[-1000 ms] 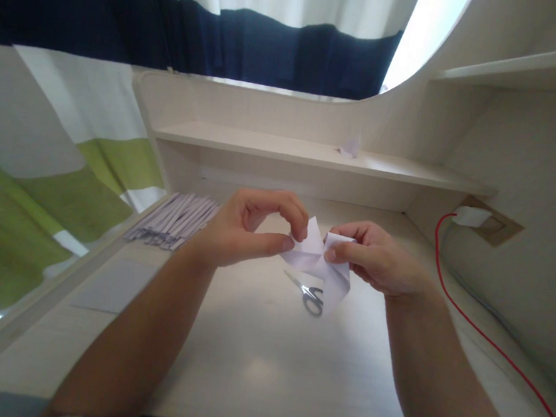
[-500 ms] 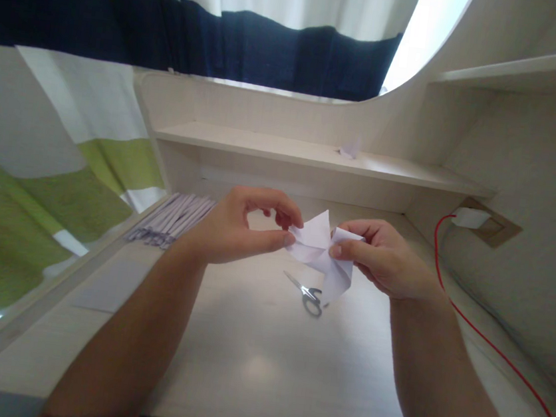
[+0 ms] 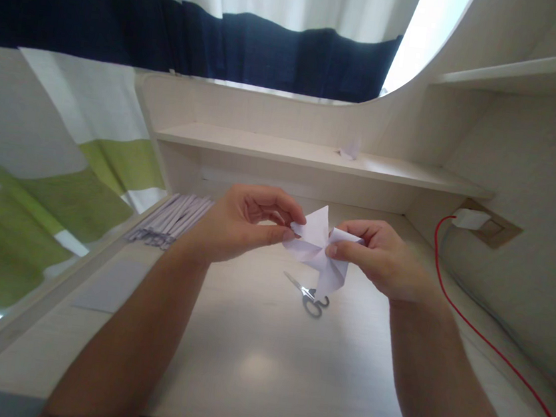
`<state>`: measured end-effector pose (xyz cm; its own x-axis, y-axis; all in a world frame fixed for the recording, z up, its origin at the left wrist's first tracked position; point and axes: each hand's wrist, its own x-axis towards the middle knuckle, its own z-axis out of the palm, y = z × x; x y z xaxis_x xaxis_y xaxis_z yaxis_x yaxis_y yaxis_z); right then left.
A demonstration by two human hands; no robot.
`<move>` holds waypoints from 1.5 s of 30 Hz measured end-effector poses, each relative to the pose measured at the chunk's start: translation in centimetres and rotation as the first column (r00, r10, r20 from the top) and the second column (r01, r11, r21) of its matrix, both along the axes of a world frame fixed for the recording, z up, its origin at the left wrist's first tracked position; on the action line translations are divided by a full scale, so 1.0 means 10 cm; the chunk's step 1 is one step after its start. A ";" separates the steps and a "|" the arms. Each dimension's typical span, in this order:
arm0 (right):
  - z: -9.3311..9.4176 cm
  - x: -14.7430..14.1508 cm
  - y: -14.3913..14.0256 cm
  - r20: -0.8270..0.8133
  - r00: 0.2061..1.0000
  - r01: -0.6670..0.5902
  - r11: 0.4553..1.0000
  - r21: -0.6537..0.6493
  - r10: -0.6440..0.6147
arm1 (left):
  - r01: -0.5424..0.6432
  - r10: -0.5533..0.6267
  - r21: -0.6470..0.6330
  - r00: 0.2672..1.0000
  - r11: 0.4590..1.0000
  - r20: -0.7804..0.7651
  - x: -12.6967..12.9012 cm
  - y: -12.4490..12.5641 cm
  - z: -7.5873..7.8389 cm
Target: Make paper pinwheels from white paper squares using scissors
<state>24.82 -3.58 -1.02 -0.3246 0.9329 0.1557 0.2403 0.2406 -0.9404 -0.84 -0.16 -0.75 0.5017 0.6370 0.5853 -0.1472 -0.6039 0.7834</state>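
A white folded paper pinwheel (image 3: 312, 247) is held up above the desk, its several pointed blades spread out. My right hand (image 3: 376, 254) pinches it near the centre, thumb on the front and fingers behind. On the other side, my left hand (image 3: 250, 225) has thumb and fingertips closed on the tip of the left blade. Beneath the pinwheel, a pair of scissors (image 3: 307, 295) with dark handles lies on the desk, one handle partly covered by the lower blade.
Rolled paper sticks (image 3: 173, 220) are piled at the desk's left, near flat white paper (image 3: 111, 285). A small folded paper (image 3: 349, 151) sits on the back shelf (image 3: 265, 145). At right, a red cable (image 3: 488, 339) runs from a white plug (image 3: 471, 219) along the wall.
The pinwheel has shifted slightly left and up, uncovering more of the scissors' handle. My left fingers have drawn closer together on the left blade; my right hand keeps its pinch.
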 end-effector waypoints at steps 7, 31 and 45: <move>0.01 0.02 0.00 0.041 0.999 0.009 1.000 0.003 -0.009 | -0.030 0.030 0.006 0.999 1.000 -0.017 -0.01 0.01 -0.01; 0.03 0.02 -0.03 0.077 0.997 0.026 1.000 0.016 -0.028 | -0.042 0.049 0.061 0.991 0.997 -0.124 -0.04 -0.02 0.02; 0.02 0.04 -0.03 0.152 0.986 0.062 0.997 0.038 -0.068 | -0.044 0.054 0.051 0.979 0.998 -0.196 -0.05 -0.02 0.04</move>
<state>25.20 -3.83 -0.85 -0.2858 0.9480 0.1401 0.3973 0.2503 -0.8829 -1.34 -0.35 -0.35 0.5788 0.6382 0.5077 0.0378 -0.6429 0.7650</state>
